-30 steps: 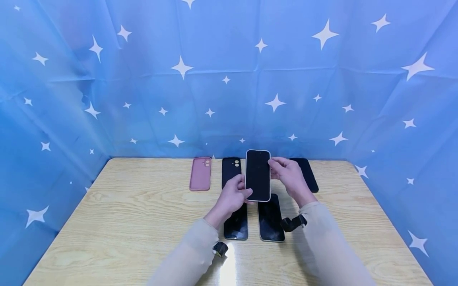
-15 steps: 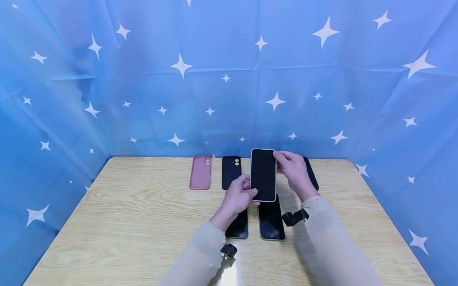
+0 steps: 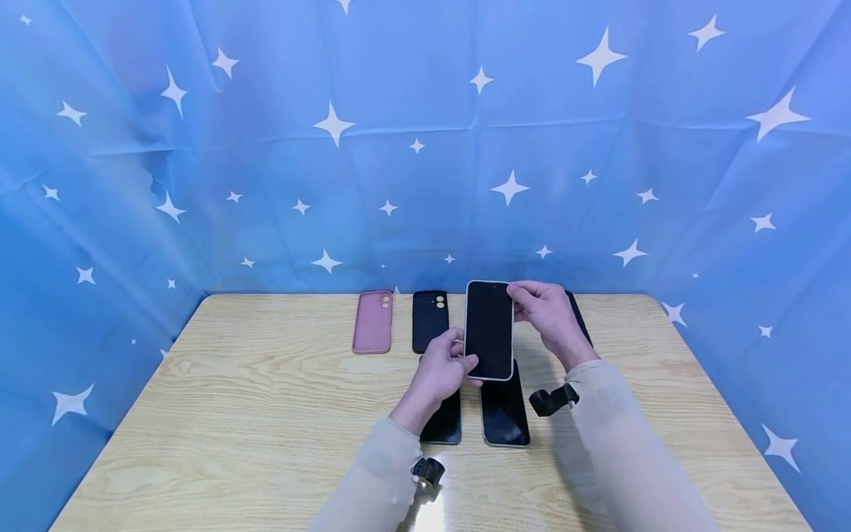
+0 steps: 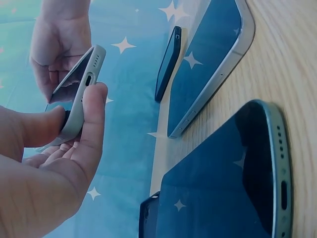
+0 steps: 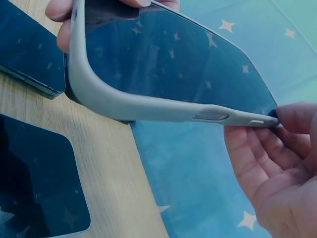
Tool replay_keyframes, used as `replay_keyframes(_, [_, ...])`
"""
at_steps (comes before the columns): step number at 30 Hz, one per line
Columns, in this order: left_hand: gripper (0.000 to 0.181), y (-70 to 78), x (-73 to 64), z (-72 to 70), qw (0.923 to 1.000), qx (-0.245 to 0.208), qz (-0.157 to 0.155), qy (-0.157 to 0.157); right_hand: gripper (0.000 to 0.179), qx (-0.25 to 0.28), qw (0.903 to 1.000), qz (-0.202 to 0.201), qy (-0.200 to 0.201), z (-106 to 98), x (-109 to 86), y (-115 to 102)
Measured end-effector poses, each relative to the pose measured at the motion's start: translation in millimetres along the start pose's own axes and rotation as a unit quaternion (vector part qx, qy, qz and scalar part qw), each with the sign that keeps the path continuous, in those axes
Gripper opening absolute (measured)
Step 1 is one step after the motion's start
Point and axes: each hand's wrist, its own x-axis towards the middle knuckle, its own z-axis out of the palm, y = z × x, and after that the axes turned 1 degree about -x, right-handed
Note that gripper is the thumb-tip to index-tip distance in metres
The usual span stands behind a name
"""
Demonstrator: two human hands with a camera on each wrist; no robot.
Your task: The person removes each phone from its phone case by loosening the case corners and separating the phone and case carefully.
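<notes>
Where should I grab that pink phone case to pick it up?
The pink case is probably best pinched across its two long sides, from above: it lies flat on the table, is narrowest that way, and has bare wood along both sides.

In the head view, the person's left arm [image 3: 375,469] is slanting up and rightward from the bottom edge, and the left hand [image 3: 442,368] is gripping just below the middle, its thumb above and its fingers beneath. The right arm [image 3: 631,451] is angling up and leftward from the lower right; the right hand [image 3: 548,315] is sitting higher, pinching between thumb and folded fingers.
</notes>
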Motion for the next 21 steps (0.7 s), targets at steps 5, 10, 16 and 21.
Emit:
replay_keyframes(5, [0.015,-0.2,-0.9,-0.9,1.0,0.006,0.0,0.002,0.037,-0.008,1.0,-0.001,-0.005,-0.8,-0.4,1.0])
replay_keyframes(10, [0.018,-1.1,-1.7,-2.2,0.9998,0.018,0.003,-0.002,0.036,-0.039,0.9987,0.001,-0.032,-4.2,-1.2,-0.6])
replay_keyframes(16, [0.017,-2.0,-2.5,-3.6,0.9995,0.031,0.004,-0.003,0.034,-0.124,0.9886,-0.032,-0.079,-11.4,0.3,-4.5])
replay_keyframes(21, [0.016,-2.3,-2.8,-2.7,0.9991,0.042,0.003,-0.004,0.033,-0.165,0.9807,-0.047,-0.094,-14.3,2.5,-6.7])
